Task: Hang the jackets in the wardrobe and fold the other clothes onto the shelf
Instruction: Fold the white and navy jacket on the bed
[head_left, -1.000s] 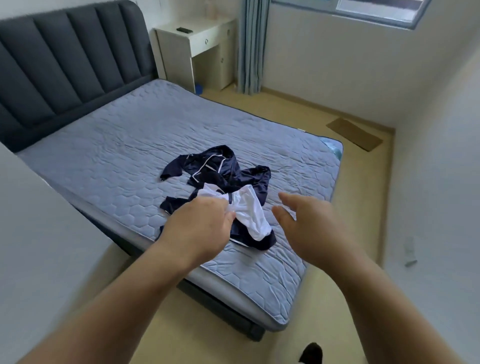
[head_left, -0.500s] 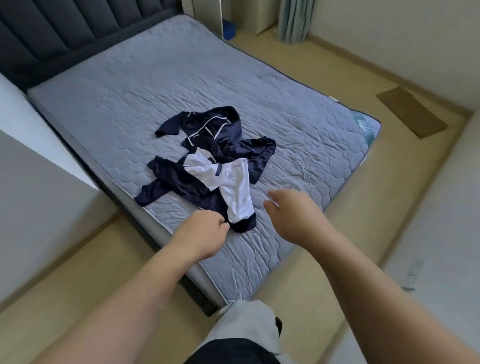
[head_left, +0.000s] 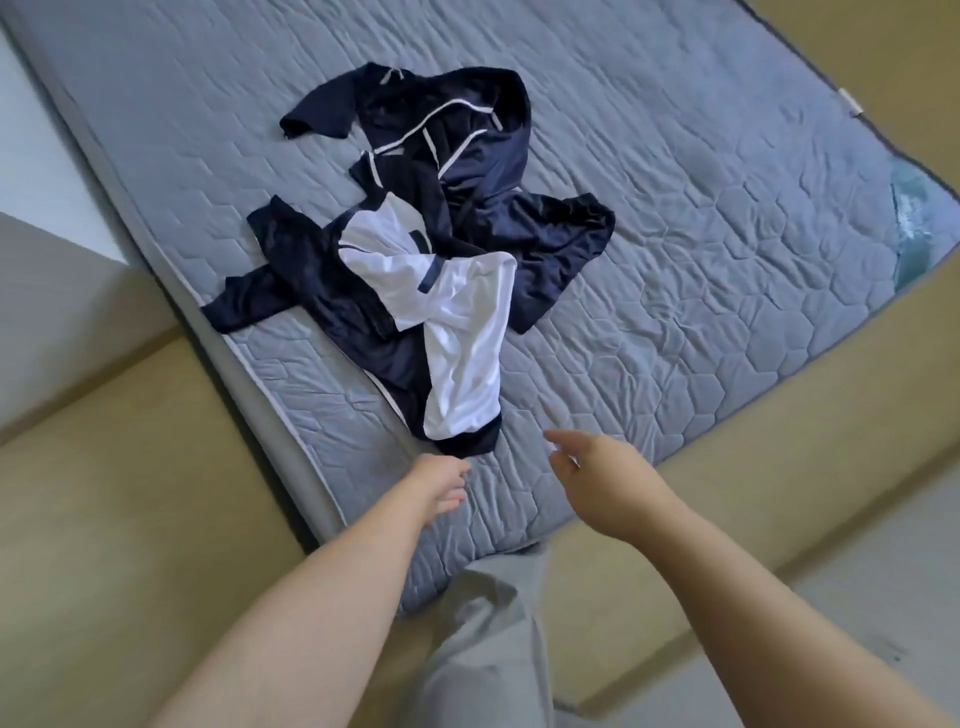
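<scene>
Both my hands, left hand (head_left: 441, 480) and right hand (head_left: 597, 473), have dropped below the limp navy-and-white garment (head_left: 441, 322), fingers loosely open, empty; I would pinch its near hem (head_left: 462, 444).

Soft, even daylight, faint shadows; edges bend, hands perhaps slightly motion-blurred.

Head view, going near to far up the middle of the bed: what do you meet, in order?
Grey trouser leg → left hand and right hand, both empty, over the quilted mattress → navy-and-white garment → navy jacket with white piping.
</scene>
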